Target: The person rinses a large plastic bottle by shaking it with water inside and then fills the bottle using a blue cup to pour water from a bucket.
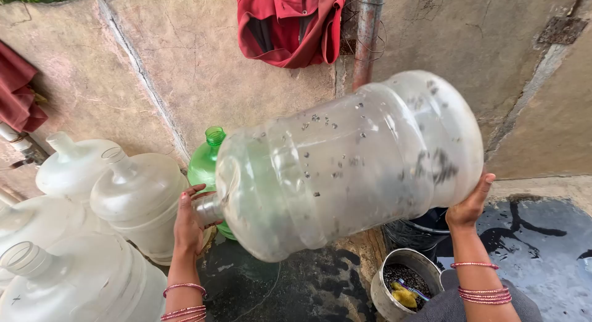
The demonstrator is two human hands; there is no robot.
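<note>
You had the big clear water jug (351, 168) up off the ground, tipped almost on its side, neck pointing lower left, base upper right. Dark specks and smears were stuck across its wall.

Your left hand (188, 220) was at the neck, palm over the mouth, fingers wrapped round it. Your right hand (470, 205) was under the base, palm pressed flat to it, thumb up along the edge. Hands sat well apart, one at each end, both bearing the jug. Pink bangles (487, 294) were on both wrists.

Just behind the neck stood a green plastic bottle (206, 158), uncapped and upright. To the left sat a cluster of empty clear jugs (139, 198), mouths open, close together against the cracked wall (185, 69).

Below the jug a small steel pot (383, 297) held dark grit, a yellow scrubber (404, 296) and a brush. Behind it was a black bucket (419, 229), mostly hidden. The ground (542, 248) at right was wet and dark. A red garment (290, 23) hung on the wall beside a rusty pipe (368, 32).
</note>
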